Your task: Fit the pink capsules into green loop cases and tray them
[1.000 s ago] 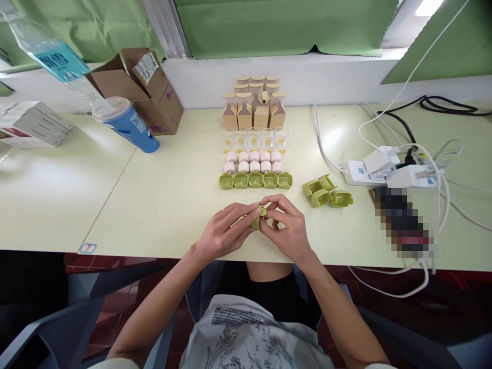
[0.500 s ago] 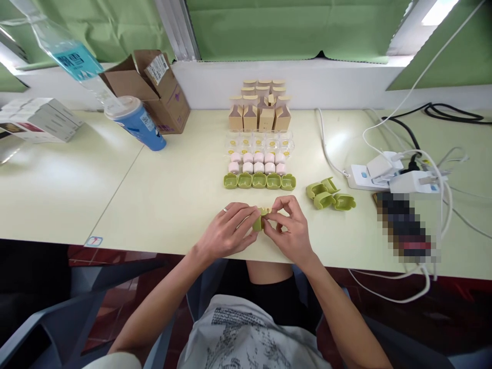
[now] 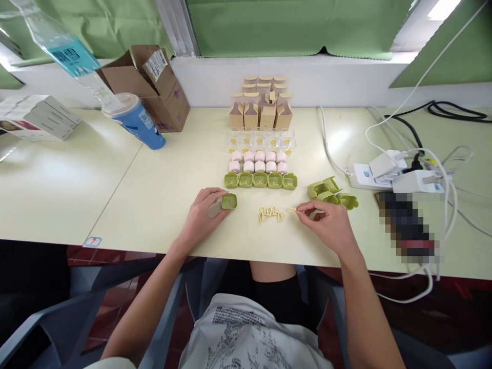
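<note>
My left hand [image 3: 205, 218] is closed around the side of a small green plastic cup [image 3: 229, 201], its opening facing up. Between the thumb and fingertips of my right hand [image 3: 325, 220] is a small pale-yellow piece [image 3: 292, 209], too small to name. Several yellow loop-shaped pieces [image 3: 271, 213] lie in a cluster on the table between my hands. Behind them stands a row of green cups [image 3: 260, 179], with pinkish-white rounded pieces [image 3: 260, 162] behind that. Loose green cups [image 3: 348, 200] are heaped just past my right hand, which partly covers them.
Clear plastic covers [image 3: 259, 139] and open cardboard boxes [image 3: 251, 117] stand in rows farther back. A blue cup [image 3: 144, 125], a brown carton [image 3: 169, 97] and white boxes [image 3: 42, 120] are at left. At right lie a power strip [image 3: 359, 177], cables and a blurred phone-like object [image 3: 407, 225].
My hands have moved apart. My left hand has carried the green cup leftward; my right hand has moved right with a small yellow piece. The yellow loops now show on the table.
</note>
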Demonstrator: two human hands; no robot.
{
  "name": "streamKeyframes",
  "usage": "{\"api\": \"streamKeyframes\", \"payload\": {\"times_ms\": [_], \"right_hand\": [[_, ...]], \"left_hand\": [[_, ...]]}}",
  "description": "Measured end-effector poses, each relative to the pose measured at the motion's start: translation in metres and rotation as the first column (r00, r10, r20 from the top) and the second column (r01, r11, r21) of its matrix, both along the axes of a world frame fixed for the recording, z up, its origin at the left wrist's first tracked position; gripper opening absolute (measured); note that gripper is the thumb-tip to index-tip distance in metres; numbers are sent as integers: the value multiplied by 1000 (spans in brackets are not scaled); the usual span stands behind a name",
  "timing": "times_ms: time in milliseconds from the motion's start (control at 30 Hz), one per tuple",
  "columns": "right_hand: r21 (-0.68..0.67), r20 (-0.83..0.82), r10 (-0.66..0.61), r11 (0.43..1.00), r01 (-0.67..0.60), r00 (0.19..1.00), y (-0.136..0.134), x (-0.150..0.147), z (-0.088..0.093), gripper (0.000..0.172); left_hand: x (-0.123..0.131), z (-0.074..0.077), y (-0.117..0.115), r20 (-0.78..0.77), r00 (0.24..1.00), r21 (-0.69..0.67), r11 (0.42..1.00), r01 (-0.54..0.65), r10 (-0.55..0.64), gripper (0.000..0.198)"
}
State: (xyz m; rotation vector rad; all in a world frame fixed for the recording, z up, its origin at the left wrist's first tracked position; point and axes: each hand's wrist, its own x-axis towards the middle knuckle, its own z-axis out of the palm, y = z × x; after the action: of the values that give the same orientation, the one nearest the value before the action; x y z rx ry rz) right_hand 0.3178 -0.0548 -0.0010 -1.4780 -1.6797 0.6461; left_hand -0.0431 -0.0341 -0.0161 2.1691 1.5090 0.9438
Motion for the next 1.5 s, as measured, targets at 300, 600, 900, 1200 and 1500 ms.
{"api": "streamKeyframes", "payload": {"times_ms": [300,600,900,1200,1500], "right_hand": [[16,2,162,987,-162,987,1,0,2,18],[381,145,-300,897,226,943,2,27,16,17],[374,500,-369,908,189,784,14,22,-14,24],[270,625,-374,927,260,685,2,22,2,41],[379,302,-399,884,275,866,-19,23,31,39]], "left_hand": [[7,-5,7,57,993,19,995,-102,101,43],[7,-11,14,-25,992,-77,989,-128,126,66],[7,-10,25,120,977,-202,968,-150,176,75],[9,-10,26,185,958,-253,953,-169,219,79],[13,1,1,175,969,61,980,-189,176,63]]}}
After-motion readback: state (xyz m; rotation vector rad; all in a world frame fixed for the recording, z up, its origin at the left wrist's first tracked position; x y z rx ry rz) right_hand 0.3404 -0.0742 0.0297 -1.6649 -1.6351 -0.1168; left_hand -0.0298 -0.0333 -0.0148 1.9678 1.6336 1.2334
